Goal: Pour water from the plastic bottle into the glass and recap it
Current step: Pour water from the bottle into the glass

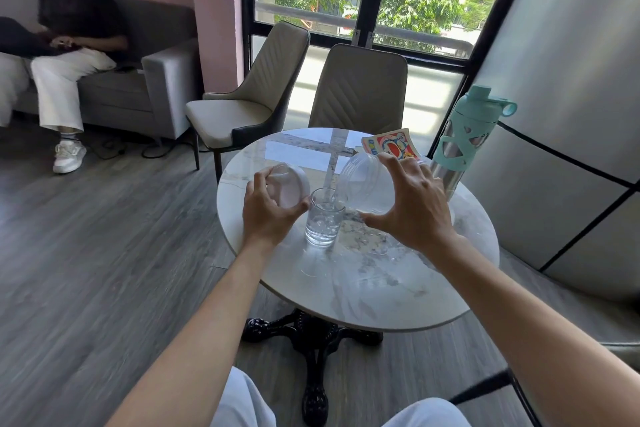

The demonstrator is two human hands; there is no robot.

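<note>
A clear plastic bottle (363, 184), wide and rounded, is tilted with its mouth over the glass (323, 218). My right hand (412, 204) grips the bottle from the right side. A thin stream of water runs from the bottle into the glass, which stands upright on the round marble table (398, 288) and is about half full. My left hand (268, 208) holds the bottle's white round cap (291, 185) just left of the glass, clear of the rim.
A teal and steel flask (464, 146) stands at the table's right edge, with a colourful card pack (391, 146) behind the bottle. Two beige chairs (356, 87) face the table's far side. A person sits on a grey sofa (138, 90) at left.
</note>
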